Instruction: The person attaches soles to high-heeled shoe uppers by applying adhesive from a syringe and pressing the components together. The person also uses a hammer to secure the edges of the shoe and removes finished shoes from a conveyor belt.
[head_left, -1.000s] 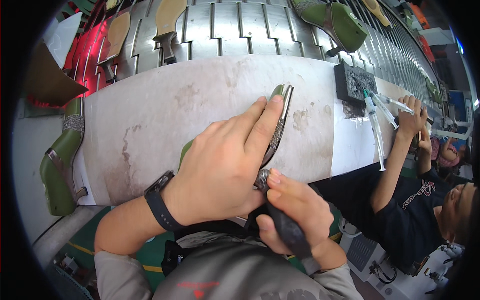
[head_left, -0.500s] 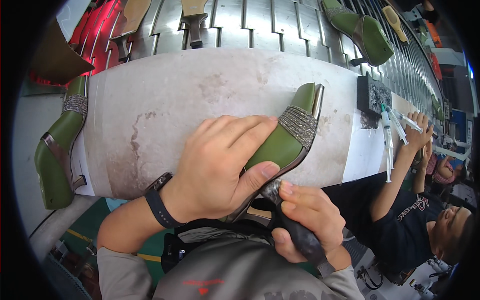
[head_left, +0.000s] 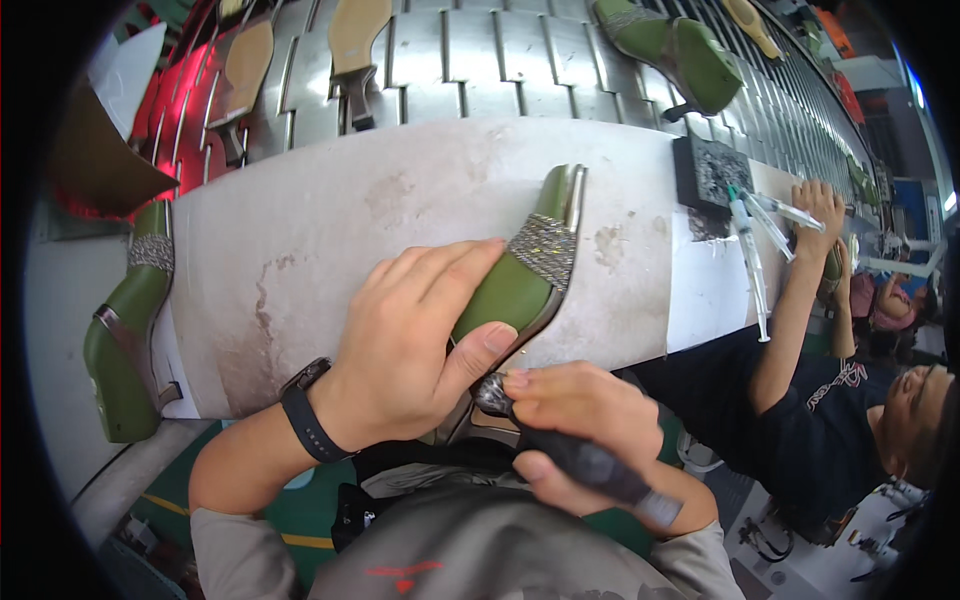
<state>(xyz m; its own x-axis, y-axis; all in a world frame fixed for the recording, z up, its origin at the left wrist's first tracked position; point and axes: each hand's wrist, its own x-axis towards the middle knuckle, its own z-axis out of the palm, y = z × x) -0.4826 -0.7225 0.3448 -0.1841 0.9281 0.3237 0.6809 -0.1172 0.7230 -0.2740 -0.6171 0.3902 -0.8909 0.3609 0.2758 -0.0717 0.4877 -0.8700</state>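
A green high-heeled shoe point(head_left: 492, 303) with a glittery braided band lies on its side on the pale worktable point(head_left: 300, 210), toe pointing away. My left hand point(head_left: 395, 345) is closed over its heel part, thumb along the near edge. In my right hand point(head_left: 600, 415) is a dark hand tool with a black wrapped grip point(head_left: 575, 455). Its rounded, shiny end sits at the shoe's near edge, by my left thumb; whether it touches cannot be made out. The tool's flat other end is blurred. Part of the shoe's heel is hidden under my hands.
Another green shoe point(head_left: 130, 310) rests at the left edge. Beyond the table runs a slatted metal conveyor point(head_left: 470, 65) carrying a green shoe point(head_left: 705, 65) and tan soles point(head_left: 360, 35). A dark block point(head_left: 705, 175) and several syringes point(head_left: 747, 255) lie right, near a co-worker's arm point(head_left: 790, 290).
The view has shifted, so the scene sits differently in it. The tool in my right hand has tilted flatter, its shiny end still by the shoe. My left hand keeps its hold.
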